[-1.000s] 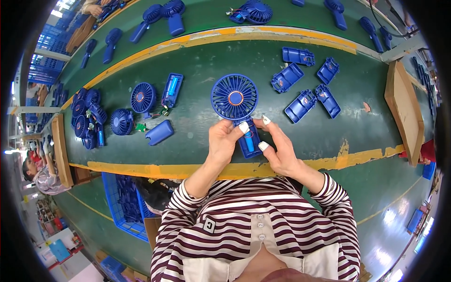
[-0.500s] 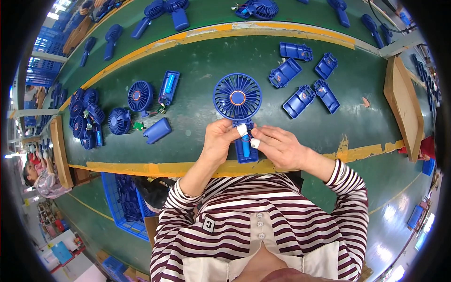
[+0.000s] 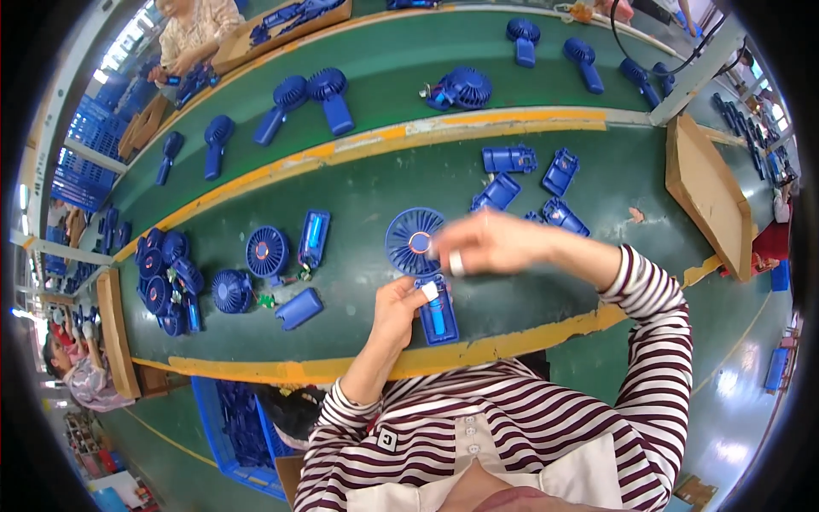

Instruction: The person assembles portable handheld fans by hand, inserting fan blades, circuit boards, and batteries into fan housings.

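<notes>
A blue handheld fan lies in front of me with its round grille pointing away. Its handle is uncovered, and a light blue battery shows inside. My left hand is closed around the handle's left side near the grille, its thumb wrapped in white pressing on top. My right hand, smeared by motion, is over the right edge of the grille; a white wrap shows on one digit. I cannot make out whether it holds anything. Past it lie several blue handle shells, partly hidden by that hand.
Left of the fan lie another battery-filled handle, two fan heads, a loose shell and a pile of fans. Finished-looking fans rest on the green strip beyond. A cardboard tray stands right; a blue crate sits below.
My right hand has left the handle and moved up and right toward the shells. My left hand stays on the fan. The view has tilted, showing more of the far side.
</notes>
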Motion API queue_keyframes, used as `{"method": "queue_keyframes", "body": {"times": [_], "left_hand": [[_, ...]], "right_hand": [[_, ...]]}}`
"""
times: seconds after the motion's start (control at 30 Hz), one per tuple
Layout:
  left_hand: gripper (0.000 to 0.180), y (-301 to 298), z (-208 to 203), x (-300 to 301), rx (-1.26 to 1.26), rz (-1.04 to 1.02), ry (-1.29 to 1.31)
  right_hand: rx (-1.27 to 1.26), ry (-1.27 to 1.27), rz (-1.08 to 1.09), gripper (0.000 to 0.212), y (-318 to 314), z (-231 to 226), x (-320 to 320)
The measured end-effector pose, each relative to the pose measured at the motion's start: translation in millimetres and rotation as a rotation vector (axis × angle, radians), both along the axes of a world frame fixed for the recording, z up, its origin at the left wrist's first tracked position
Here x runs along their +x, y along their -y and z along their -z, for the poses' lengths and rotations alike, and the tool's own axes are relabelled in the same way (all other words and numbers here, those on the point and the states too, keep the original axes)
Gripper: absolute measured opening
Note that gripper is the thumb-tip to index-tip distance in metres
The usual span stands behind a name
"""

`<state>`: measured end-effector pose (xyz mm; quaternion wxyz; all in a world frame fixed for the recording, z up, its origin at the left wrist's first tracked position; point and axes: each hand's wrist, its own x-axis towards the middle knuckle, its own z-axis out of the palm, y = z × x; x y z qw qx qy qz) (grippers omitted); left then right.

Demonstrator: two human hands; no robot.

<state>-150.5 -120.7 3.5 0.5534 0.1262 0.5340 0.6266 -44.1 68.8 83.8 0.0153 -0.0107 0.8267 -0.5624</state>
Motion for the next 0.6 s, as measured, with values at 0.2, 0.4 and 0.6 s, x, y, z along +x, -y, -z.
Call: {"method": "queue_keyframes", "body": {"times": [0.2,0.4,0.6], "left_hand": [[0.019,3.5,2.8,-10.3,-0.043,-0.020,0.111],[0.023,4.1,2.5,-20.2,-0.024,-0.019,0.167],[0.023,1.1,1.6,-17.5,-0.047,0.065,0.247]], "right_hand": [[1.245,-0.063,0.814,0.062,-169.3,39.4,-76.8],[0.878,0.423,0.720,0.097,-239.1,47.0,-108.6],[1.000,0.201,0.769,0.087,-201.0,35.7,-103.3]]}}
